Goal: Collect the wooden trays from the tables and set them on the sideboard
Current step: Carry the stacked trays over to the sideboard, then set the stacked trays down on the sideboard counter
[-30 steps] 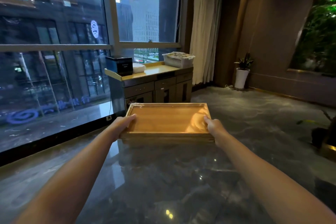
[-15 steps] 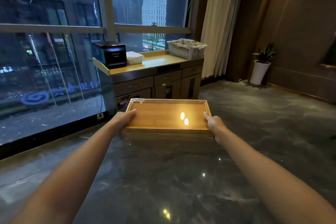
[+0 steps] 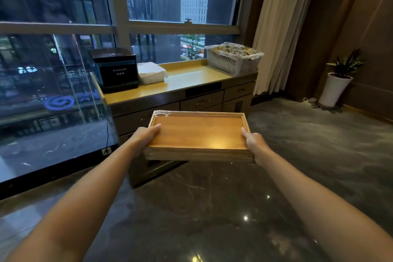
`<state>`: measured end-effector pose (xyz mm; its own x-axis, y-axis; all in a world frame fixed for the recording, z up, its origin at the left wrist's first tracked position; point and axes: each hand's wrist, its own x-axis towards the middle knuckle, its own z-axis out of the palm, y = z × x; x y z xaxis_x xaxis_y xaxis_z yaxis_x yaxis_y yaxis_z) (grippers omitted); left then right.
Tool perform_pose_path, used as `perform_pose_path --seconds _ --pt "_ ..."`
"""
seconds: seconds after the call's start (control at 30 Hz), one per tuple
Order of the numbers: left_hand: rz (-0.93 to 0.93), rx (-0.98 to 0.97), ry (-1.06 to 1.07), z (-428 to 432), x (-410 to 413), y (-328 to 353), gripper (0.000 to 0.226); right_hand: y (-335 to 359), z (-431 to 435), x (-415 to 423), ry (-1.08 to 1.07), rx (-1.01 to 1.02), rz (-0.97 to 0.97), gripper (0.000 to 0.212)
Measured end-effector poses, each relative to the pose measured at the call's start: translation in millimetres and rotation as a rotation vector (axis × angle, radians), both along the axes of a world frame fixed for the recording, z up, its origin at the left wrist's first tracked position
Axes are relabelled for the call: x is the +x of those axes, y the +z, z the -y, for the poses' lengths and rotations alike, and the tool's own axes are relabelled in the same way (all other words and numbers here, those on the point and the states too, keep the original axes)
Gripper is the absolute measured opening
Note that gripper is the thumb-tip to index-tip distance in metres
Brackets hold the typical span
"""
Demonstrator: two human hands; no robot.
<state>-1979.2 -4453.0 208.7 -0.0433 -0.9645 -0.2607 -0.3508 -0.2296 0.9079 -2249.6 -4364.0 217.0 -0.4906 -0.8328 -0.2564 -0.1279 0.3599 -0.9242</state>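
A wooden tray (image 3: pixel 198 132), rectangular with a raised rim and clear film at its far left corner, hangs level in front of me above the dark floor. Its near edge looks layered, like a stack; I cannot tell how many trays. My left hand (image 3: pixel 145 136) grips its left side, thumb on top. My right hand (image 3: pixel 254 142) grips its right side the same way. Just beyond it stands the sideboard (image 3: pixel 191 80), a dark cabinet with drawers and a yellow top, against the window.
On the sideboard sit a black box appliance (image 3: pixel 116 69) at the left, a white folded stack (image 3: pixel 152 72) beside it, and a white mesh basket (image 3: pixel 232 57) at the right. A potted plant (image 3: pixel 337 83) stands by the right wall, a curtain (image 3: pixel 280 27) between.
The sideboard has drawn closer and larger as I walk toward it. Both hands keep the same grip on the tray, which stays level in front of me.
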Motion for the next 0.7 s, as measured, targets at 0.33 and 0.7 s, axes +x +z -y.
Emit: perform_pose_path --seconds 0.33,0.7 --pt "0.021 -0.007 0.083 261 -129 -6 0.054 -2 288 -140 0.128 0.002 -0.017 0.052" --pt "0.026 -0.02 0.115 512 -205 -21 0.049 -16 564 -220 0.172 0.051 -0.002 0.05"
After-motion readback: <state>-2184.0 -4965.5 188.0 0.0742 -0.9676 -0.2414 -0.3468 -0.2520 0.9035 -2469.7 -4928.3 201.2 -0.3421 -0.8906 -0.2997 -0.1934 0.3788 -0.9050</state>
